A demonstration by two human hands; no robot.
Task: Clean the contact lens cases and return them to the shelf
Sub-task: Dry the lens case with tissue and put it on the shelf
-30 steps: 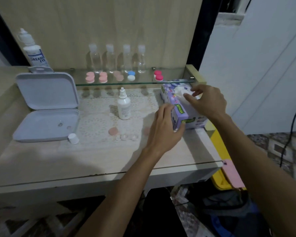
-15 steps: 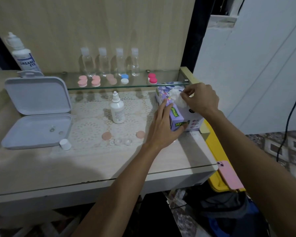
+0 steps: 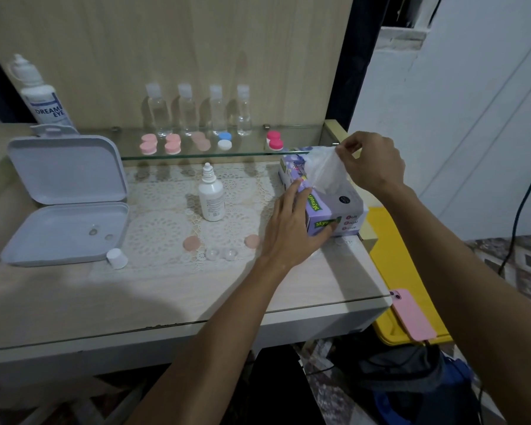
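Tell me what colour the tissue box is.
Purple, green label strips; the tissue box shows in the head view.

Open clear lens case (image 3: 220,254) on doily.

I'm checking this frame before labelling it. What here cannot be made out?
Head view only:
- Tissue box: its near left side is hidden by the left hand.
- Tissue: its top corner is hidden in the right hand.
- Open lens case: contents too small to tell.
- Pink phone: partly covered by the right forearm.
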